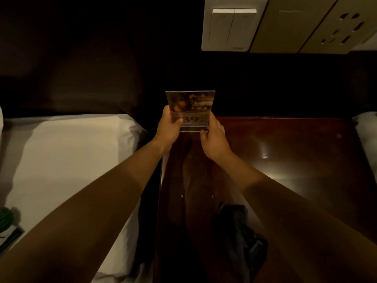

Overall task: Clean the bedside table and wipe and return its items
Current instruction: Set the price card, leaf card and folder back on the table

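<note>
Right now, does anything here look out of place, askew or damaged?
Nothing looks damaged or spilled. Both hands, left hand and right hand, hold the clear sign holder above the bedside table. A dark cloth lies crumpled on the table's near edge, loosely bunched rather than folded.

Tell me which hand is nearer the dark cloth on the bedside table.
Right. The right hand grips the acrylic sign almost straight beyond the dark cloth; the left hand grips the sign's other edge, farther toward the bed.

Large "39" on the acrylic sign stand [190, 111]; other print illegible.
</note>
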`<state>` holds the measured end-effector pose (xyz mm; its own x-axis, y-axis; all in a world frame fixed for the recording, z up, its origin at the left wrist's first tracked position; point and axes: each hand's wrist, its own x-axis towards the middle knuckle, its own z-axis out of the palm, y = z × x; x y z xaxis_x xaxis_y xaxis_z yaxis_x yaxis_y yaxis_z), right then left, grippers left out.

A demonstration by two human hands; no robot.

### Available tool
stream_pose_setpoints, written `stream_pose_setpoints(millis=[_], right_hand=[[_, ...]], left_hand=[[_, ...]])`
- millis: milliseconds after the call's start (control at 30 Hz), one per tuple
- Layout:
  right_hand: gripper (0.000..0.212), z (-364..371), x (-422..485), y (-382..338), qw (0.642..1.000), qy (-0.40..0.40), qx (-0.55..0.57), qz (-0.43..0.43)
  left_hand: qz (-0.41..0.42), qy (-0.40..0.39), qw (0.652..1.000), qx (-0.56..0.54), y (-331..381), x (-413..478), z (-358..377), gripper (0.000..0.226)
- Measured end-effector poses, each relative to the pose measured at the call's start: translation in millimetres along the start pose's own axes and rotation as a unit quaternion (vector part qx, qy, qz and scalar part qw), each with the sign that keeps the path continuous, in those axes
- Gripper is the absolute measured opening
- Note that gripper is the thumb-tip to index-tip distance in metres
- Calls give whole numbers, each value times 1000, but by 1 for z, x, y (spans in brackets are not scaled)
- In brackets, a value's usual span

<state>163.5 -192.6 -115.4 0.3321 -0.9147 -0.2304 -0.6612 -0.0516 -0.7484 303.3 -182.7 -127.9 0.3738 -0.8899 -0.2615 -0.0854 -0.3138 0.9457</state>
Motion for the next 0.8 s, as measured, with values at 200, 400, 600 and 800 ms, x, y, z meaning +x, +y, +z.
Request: stream_pose_setpoints(millis=[200,400,600,800], right_hand=[[59,0,-21,-4,997,33,-58,24],[46,32,-67,-27,964,53,-260,-1],[44,101,-101,-87,932,-83,-316,-155],[44,193,-141,-155,896,-253,-290,-222]], left_hand=[[26,63,995,73,-1,-22,-20,50],[16,80,977,196,-12,-86,-73,42],[-31,136,941,310,-42,-167,-159,31],[-117,279,896,325,-71,-245,-275,32]])
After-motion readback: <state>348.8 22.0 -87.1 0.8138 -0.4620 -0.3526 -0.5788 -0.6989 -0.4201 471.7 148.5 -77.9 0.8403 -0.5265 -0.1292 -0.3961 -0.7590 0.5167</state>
